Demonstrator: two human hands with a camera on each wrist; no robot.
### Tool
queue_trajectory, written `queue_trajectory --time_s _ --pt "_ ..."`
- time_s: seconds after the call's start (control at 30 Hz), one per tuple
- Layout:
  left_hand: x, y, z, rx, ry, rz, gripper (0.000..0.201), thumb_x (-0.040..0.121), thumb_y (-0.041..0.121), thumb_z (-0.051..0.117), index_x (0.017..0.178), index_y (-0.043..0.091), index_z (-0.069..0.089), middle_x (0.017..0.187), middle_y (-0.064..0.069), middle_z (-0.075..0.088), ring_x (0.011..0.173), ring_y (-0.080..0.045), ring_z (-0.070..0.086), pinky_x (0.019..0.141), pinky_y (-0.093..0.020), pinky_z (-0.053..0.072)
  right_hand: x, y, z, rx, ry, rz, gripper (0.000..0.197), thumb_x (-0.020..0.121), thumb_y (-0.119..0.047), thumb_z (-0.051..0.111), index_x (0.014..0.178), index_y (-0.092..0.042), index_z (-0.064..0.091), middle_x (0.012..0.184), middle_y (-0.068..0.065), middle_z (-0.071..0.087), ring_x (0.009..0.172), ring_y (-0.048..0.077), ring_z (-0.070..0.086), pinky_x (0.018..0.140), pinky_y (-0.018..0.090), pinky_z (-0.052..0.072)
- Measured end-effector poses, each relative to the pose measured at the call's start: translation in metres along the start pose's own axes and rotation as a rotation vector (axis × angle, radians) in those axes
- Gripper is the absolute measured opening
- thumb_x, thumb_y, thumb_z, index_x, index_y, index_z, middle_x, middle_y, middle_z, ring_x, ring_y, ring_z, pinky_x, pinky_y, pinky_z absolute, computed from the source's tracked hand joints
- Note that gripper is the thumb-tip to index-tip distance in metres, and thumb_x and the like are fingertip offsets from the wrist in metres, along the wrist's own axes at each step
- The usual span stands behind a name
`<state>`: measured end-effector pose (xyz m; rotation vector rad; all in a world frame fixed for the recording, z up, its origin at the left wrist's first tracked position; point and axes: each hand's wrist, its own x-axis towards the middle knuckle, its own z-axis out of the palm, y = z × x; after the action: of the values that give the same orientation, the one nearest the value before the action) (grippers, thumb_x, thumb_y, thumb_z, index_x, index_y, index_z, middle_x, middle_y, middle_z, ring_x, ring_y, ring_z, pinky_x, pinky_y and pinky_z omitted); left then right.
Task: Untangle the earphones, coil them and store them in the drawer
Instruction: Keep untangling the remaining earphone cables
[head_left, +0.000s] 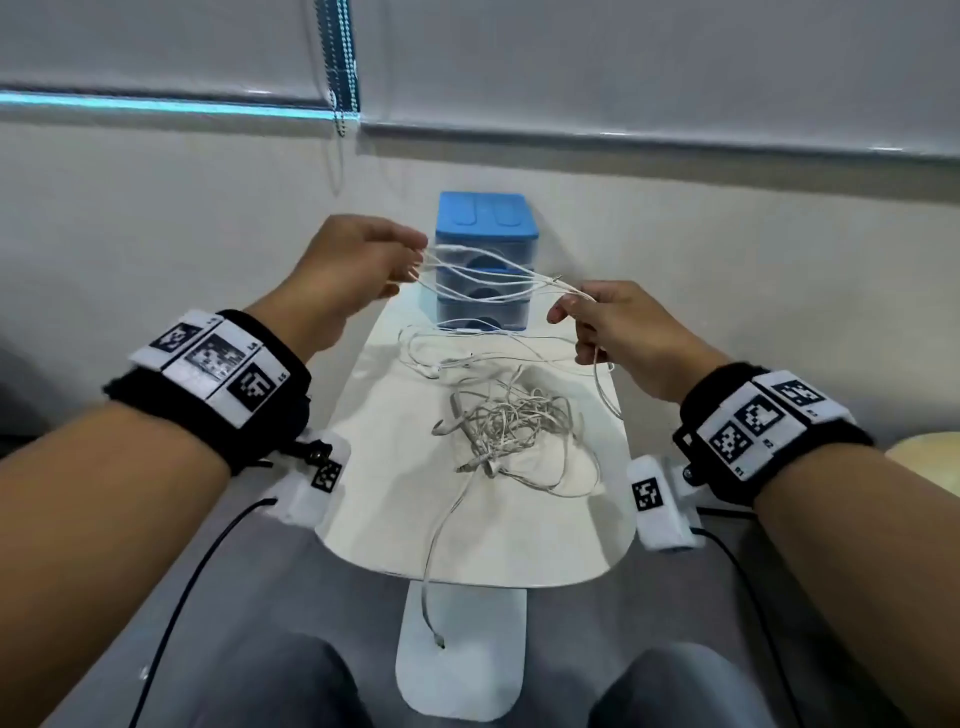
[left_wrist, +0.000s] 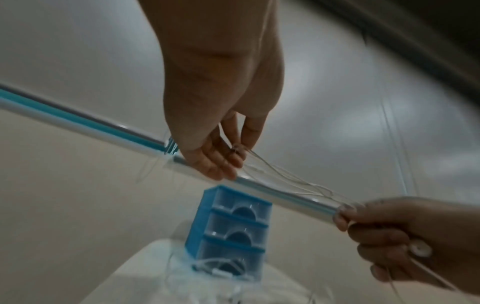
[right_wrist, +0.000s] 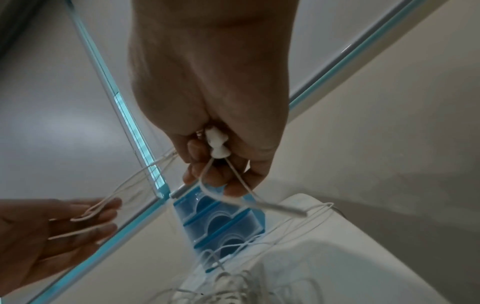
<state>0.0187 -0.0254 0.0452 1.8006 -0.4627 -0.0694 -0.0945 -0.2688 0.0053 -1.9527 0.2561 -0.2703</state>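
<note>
Hands (head_left: 613, 327) — taut earphones (head_left: 483, 275) between

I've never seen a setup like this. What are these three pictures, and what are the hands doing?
No robot here: a person wears cameras. One picture looks down from the head; the other two look along each wrist at the fingers. The left hand and right hand stretch loops of a white earphone cable between them; the right also holds its earbuds. On the white table lie a tangled cable heap and a blue drawer unit, drawers closed.
</note>
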Motion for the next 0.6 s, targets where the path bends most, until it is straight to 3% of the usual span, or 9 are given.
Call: queue_trajectory --time_s 0.1,0.2,0.27,0.33,0.4,0.47,0.53,0.6 --pt "0.010 -0.033 0.012 0.257 -0.119 -0.132 0.018 0.094 0.009 0.065 0.108 0.015 0.075 0.105 -0.005 0.074 0.095 -0.019 0.066 0.081 -0.030 0.047 0.019 0.013 0.002 -0.164 0.005 0.042 0.025 0.103 -0.015 0.051 0.086 -0.007 0.067 0.059 0.003 0.043 0.050 0.020 0.046 0.054 0.028 0.037" --pt "0.014 -0.051 0.026 0.553 -0.260 -0.145 0.017 0.094 0.014 0.065 0.109 0.016 0.073 0.109 -0.002 0.067 0.097 -0.020 0.058 0.085 -0.030 0.043 0.035 0.024 0.009 -0.362 0.023 0.076 0.017 0.097 -0.016 0.057 0.085 -0.011 0.068 0.068 0.005 0.054 0.061 0.023 0.056 0.050 0.025 0.040" --pt "0.016 -0.059 0.035 0.697 -0.347 -0.146 0.011 0.096 0.017 0.062 0.104 0.012 0.068 0.111 -0.011 0.068 0.092 -0.023 0.056 0.086 -0.038 0.048 0.044 0.030 0.018 -0.447 0.018 0.075 0.017 0.097 -0.020 0.059 0.084 -0.014 0.067 0.073 0.007 0.061 0.067 0.025 0.060 0.052 0.025 0.043" --pt "0.021 -0.068 0.040 0.839 -0.427 -0.135 0.018 0.098 0.021 0.057 0.103 0.004 0.063 0.117 -0.015 0.066 0.098 -0.027 0.057 0.085 -0.037 0.047 0.053 0.034 0.027 -0.549 -0.001 0.054 0.017 0.098 -0.022 0.059 0.082 -0.016 0.062 0.085 0.009 0.065 0.078 0.026 0.059 0.062 0.027 0.042" --pt "0.026 -0.073 0.041 0.953 -0.497 -0.125 0.022 0.097 0.023 0.056 0.108 0.005 0.063 0.117 -0.012 0.063 0.104 -0.029 0.056 0.088 -0.036 0.047 0.060 0.037 0.034 -0.675 -0.044 0.052 0.009 0.097 -0.019 0.057 0.096 -0.014 0.064 0.105 0.010 0.066 0.093 0.028 0.060 0.072 0.028 0.040" --pt "0.032 -0.073 0.040 0.978 -0.541 -0.133 0.022 0.093 0.022 0.059 0.105 0.004 0.064 0.113 -0.014 0.064 0.100 -0.029 0.057 0.086 -0.036 0.048 0.064 0.038 0.038 -0.788 -0.109 0.067 0.024 0.095 -0.014 0.056 0.118 -0.010 0.064 0.124 0.011 0.062 0.107 0.030 0.059 0.076 0.028 0.038" --pt "0.035 -0.072 0.038 0.957 -0.564 -0.158 0.025 0.090 0.020 0.063 0.108 0.002 0.066 0.111 -0.017 0.065 0.093 -0.029 0.057 0.079 -0.035 0.047 0.067 0.036 0.040 -0.882 -0.176 0.079 0.038 0.092 -0.010 0.057 0.131 -0.008 0.058 0.132 0.013 0.057 0.103 0.029 0.058 0.075 0.027 0.039" --pt "0.036 -0.071 0.036 0.973 -0.583 -0.164 0.026 0.088 0.019 0.066 0.108 0.002 0.066 0.111 -0.017 0.066 0.097 -0.032 0.060 0.080 -0.040 0.050 0.070 0.033 0.042 -0.970 -0.239 0.080 0.043 0.089 -0.009 0.062 0.131 -0.007 0.055 0.129 0.015 0.055 0.093 0.026 0.053 0.069 0.027 0.039"
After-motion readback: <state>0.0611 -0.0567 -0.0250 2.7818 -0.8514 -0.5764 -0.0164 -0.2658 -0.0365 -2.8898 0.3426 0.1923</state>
